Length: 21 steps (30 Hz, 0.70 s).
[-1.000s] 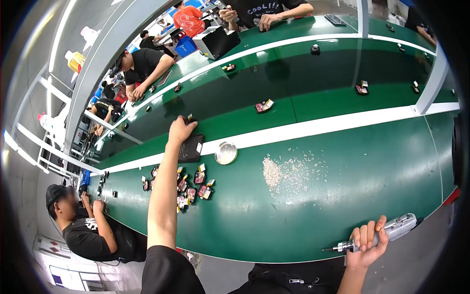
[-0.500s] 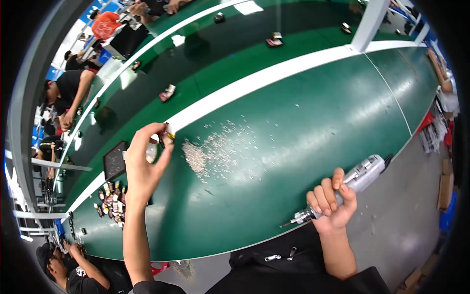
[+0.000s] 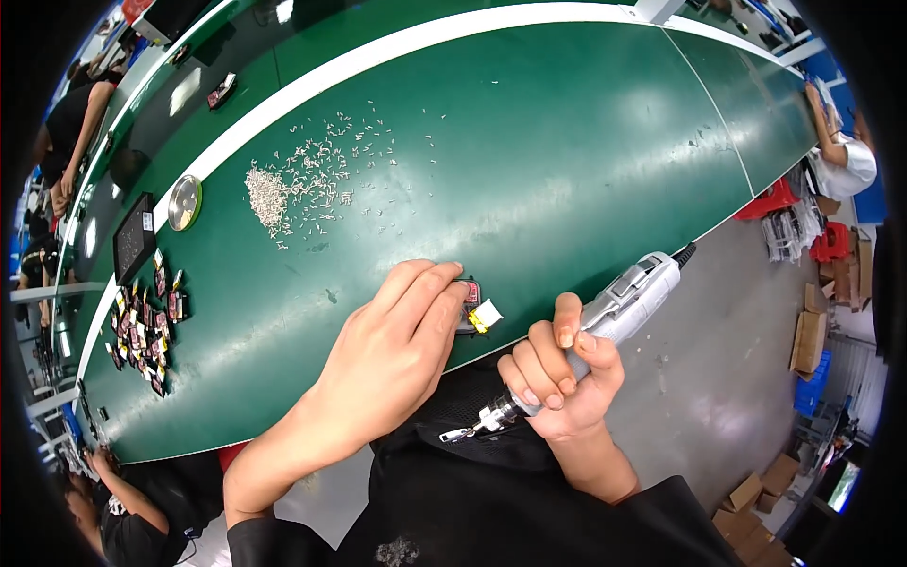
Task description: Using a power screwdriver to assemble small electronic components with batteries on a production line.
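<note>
In my right hand [image 3: 573,383] is a grey-white electric screwdriver [image 3: 635,300], held with fingers wrapped round its body. Its metal bit points down and left, just off the table's near edge. My left hand [image 3: 387,350] has its fingers closed on a small dark device [image 3: 472,291] at that edge; a yellow-and-white piece sticks out of it. The fingers hide part of the device. Farther off on the green table [image 3: 567,189] lies a heap of small silvery screw-like pieces [image 3: 267,197], with many strewn to its right.
At the left are a pile of similar dark devices [image 3: 142,331], a black tray [image 3: 132,241] and a round shallow dish [image 3: 185,203]. Another device [image 3: 222,92] lies beyond the white strip [image 3: 312,90]. People sit along the left; cardboard boxes [image 3: 808,331] stand on the right-hand floor.
My left hand has come from beside the white strip to the near table edge, bringing the small device. The right hand and screwdriver have shifted left toward it. The view has turned too.
</note>
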Each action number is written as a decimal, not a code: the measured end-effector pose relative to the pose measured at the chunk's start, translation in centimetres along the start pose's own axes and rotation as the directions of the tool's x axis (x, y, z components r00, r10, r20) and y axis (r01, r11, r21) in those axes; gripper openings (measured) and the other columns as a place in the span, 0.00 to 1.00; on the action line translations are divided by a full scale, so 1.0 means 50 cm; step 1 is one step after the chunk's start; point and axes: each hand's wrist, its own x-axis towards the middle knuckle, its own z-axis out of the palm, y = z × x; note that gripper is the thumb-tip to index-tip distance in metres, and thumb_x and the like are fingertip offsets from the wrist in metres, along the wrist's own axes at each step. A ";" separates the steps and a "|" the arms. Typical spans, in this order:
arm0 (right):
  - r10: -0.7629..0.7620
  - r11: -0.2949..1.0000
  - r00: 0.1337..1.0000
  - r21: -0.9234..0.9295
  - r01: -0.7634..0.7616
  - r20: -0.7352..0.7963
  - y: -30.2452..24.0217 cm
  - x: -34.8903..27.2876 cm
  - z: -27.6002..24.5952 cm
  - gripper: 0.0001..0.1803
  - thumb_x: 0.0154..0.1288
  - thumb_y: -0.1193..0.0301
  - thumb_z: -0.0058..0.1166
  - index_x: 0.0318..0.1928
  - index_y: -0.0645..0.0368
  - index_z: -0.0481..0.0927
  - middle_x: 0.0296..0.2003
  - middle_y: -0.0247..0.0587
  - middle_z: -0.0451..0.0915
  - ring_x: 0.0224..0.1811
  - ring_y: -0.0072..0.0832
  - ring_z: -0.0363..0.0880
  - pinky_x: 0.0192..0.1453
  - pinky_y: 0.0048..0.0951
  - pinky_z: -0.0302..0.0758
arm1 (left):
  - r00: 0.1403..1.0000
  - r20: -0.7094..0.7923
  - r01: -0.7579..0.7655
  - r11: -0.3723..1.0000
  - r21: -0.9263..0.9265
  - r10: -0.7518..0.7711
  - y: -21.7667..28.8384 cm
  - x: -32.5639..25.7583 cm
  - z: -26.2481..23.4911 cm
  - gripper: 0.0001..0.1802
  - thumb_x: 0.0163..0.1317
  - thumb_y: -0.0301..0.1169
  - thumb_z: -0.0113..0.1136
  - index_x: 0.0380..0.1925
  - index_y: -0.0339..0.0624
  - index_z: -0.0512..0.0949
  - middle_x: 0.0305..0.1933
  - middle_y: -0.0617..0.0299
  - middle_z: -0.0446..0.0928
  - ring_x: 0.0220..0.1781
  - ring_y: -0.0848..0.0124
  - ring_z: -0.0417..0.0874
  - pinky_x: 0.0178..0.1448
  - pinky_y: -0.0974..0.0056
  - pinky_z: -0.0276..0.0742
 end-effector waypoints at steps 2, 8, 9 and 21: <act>0.017 1.000 1.000 0.003 -0.017 0.001 0.018 -0.006 0.007 0.06 0.68 0.67 0.42 0.36 0.55 0.68 0.13 0.28 0.61 0.13 0.20 0.61 0.26 0.27 0.65 | 1.000 0.010 0.008 1.000 0.023 -0.008 0.007 0.008 -0.004 0.18 0.50 0.16 0.61 0.43 0.30 0.74 0.49 0.50 0.75 0.47 0.53 0.77 0.47 0.56 0.76; 0.061 0.992 0.981 -0.095 -0.080 -0.186 0.060 -0.023 0.030 0.05 0.66 0.68 0.42 0.35 0.55 0.68 0.14 0.30 0.61 0.13 0.22 0.61 0.26 0.27 0.65 | 0.996 -0.001 -0.084 0.978 0.189 0.085 0.008 0.009 0.022 0.16 0.45 0.17 0.63 0.38 0.29 0.76 0.44 0.51 0.77 0.41 0.58 0.79 0.37 0.61 0.79; 0.040 0.998 0.977 -0.043 -0.050 -0.209 0.068 -0.028 0.025 0.03 0.66 0.73 0.46 0.38 0.57 0.70 0.15 0.31 0.63 0.15 0.23 0.64 0.26 0.28 0.65 | 0.987 -0.027 -0.149 0.960 0.237 0.160 0.006 0.006 0.026 0.16 0.44 0.17 0.63 0.37 0.28 0.77 0.43 0.52 0.78 0.40 0.60 0.79 0.34 0.62 0.80; 0.065 0.988 0.994 -0.133 -0.077 -0.092 0.014 -0.010 0.006 0.03 0.65 0.73 0.43 0.37 0.60 0.68 0.13 0.33 0.62 0.12 0.24 0.62 0.21 0.28 0.63 | 0.975 0.008 -0.208 0.902 0.379 0.221 0.032 -0.014 0.038 0.20 0.39 0.23 0.58 0.36 0.20 0.78 0.42 0.40 0.78 0.43 0.56 0.80 0.43 0.64 0.82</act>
